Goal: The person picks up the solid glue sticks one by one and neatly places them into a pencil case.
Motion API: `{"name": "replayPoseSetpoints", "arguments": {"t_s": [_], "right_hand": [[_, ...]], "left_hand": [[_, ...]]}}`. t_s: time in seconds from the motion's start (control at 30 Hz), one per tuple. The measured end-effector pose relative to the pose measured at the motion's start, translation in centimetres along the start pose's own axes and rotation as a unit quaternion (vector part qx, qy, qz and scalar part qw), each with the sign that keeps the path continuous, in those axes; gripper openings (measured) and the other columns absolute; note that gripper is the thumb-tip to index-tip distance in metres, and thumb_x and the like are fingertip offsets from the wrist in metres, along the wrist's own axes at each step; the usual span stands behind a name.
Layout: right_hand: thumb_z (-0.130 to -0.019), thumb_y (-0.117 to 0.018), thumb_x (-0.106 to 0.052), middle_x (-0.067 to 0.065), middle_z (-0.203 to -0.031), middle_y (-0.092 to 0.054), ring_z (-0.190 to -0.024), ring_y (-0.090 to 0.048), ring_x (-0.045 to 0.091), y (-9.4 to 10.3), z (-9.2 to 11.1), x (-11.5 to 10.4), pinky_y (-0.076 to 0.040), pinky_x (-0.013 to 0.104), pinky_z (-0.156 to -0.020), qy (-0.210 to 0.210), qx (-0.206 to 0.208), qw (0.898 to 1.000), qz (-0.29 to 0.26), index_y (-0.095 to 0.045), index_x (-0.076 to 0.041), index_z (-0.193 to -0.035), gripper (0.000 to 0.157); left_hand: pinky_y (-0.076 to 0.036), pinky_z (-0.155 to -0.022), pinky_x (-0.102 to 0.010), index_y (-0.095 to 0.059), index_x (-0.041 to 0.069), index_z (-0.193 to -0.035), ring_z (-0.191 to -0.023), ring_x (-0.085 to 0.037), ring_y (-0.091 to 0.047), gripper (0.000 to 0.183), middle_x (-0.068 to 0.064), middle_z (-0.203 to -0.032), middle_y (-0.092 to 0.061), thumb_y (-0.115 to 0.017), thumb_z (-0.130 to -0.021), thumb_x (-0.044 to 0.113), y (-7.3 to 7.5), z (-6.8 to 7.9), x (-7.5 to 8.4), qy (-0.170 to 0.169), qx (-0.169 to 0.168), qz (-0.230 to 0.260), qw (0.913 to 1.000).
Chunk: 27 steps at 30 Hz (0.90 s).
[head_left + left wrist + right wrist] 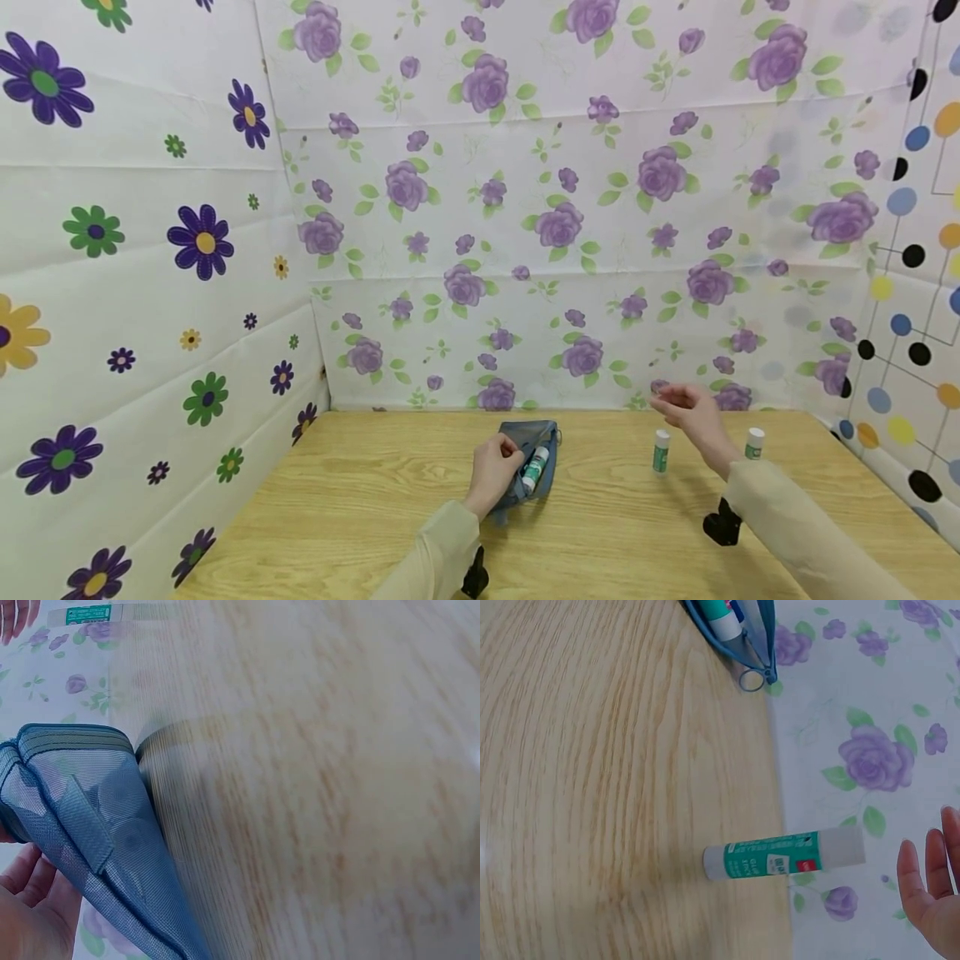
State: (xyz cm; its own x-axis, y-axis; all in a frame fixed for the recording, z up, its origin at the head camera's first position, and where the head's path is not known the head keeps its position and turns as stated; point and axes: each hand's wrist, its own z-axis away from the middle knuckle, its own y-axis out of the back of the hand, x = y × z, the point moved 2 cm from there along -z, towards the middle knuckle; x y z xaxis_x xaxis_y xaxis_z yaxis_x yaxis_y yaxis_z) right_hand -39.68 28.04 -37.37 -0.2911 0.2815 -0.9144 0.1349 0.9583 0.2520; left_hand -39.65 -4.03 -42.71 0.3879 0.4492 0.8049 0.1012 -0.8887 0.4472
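A blue-grey mesh zip pouch [552, 473] lies open on the table with a green-and-white glue stick [536, 469] in its mouth. My left hand [493, 471] grips the pouch by its left edge; in the left wrist view the pouch's mesh side [124, 817] hides part of the fingers. To the right, a second glue stick [660, 454] stands upright with its white cap on top. Just above and right of it hovers my right hand [693, 419], holding nothing. In the right wrist view its loosely bent fingers [937, 862] are apart from the glue stick's cap.
Another capped glue stick [754, 444] stands farther right, partly behind my right wrist. The wooden table [600, 533] meets a flower-print sheet [480, 333] at its back edge. Patterned sheets also hang at left and right. Black wrist mounts [722, 525] hang under both sleeves.
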Motion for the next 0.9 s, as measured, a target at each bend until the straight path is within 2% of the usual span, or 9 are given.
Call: {"name": "replayPoseSetpoints", "arguments": {"t_s": [0.33,0.6,0.9], "right_hand": [[-0.087,-0.06,-0.028,0.018,-0.111,-0.049,-0.087,-0.054,0.004,0.5,0.3,1.8,-0.043,0.035,-0.082,-0.011,0.002,1.0,-0.024,-0.042,0.007,-0.122,0.053],[-0.087,-0.059,-0.029,0.017,-0.112,-0.048,-0.094,-0.054,0.015,0.7,0.7,2.4,-0.043,0.038,-0.083,-0.016,-0.002,0.999,-0.032,-0.039,0.007,-0.124,0.055],[-0.087,-0.061,-0.029,0.023,-0.116,-0.045,-0.089,-0.054,0.006,0.5,1.2,2.7,-0.04,0.043,-0.085,-0.011,-0.005,0.999,-0.04,-0.038,0.009,-0.125,0.058]], "left_hand": [[-0.036,-0.05,-0.027,-0.054,0.006,-0.077,-0.055,-0.013,-0.042,0.007,-0.001,-0.066,-0.049,-0.057,-0.083,0.005,0.0,0.1,0.1,0.002,0.0,0.003,1.0],[-0.036,-0.05,-0.027,-0.054,0.005,-0.077,-0.055,-0.013,-0.042,0.007,-0.001,-0.066,-0.048,-0.057,-0.083,0.004,0.0,0.2,0.1,0.001,0.0,0.007,1.0],[-0.036,-0.05,-0.027,-0.054,0.005,-0.077,-0.055,-0.013,-0.042,0.008,-0.001,-0.066,-0.048,-0.057,-0.084,0.003,0.0,0.1,0.1,0.001,0.002,0.009,1.0]]}}
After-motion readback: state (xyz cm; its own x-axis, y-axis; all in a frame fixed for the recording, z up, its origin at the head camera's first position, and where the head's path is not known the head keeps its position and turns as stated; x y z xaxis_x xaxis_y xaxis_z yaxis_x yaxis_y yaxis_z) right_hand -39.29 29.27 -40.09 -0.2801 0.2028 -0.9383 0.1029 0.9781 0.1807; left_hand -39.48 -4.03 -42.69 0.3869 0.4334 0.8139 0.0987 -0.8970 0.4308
